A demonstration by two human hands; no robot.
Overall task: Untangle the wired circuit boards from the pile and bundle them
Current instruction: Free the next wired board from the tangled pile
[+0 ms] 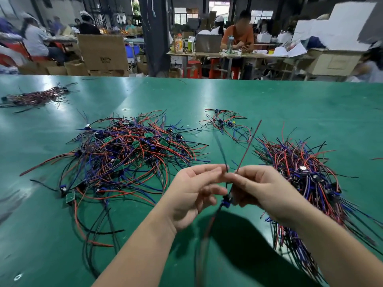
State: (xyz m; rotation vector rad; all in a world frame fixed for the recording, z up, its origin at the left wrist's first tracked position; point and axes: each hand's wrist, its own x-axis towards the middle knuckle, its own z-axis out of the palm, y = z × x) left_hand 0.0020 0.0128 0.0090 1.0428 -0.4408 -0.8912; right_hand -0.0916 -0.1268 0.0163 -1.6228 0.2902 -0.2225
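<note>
A large tangled pile [126, 154] of red, blue and black wires with small green circuit boards lies on the green table [290, 104], left of centre. My left hand [192, 195] and my right hand [261, 191] meet above the table's front, both pinching one wired board [226, 200]. Its blue part hangs between the hands. A black wire and a red wire [249, 143] stick up from my fingertips, and more wires trail down toward me. A gathered heap of wired boards [304, 175] lies under and beyond my right forearm.
A small loose cluster of wired boards [224, 123] lies behind my hands. Another bundle [35, 97] rests at the far left of the table. Beyond the far table edge, people sit at workbenches among cardboard boxes [103, 52].
</note>
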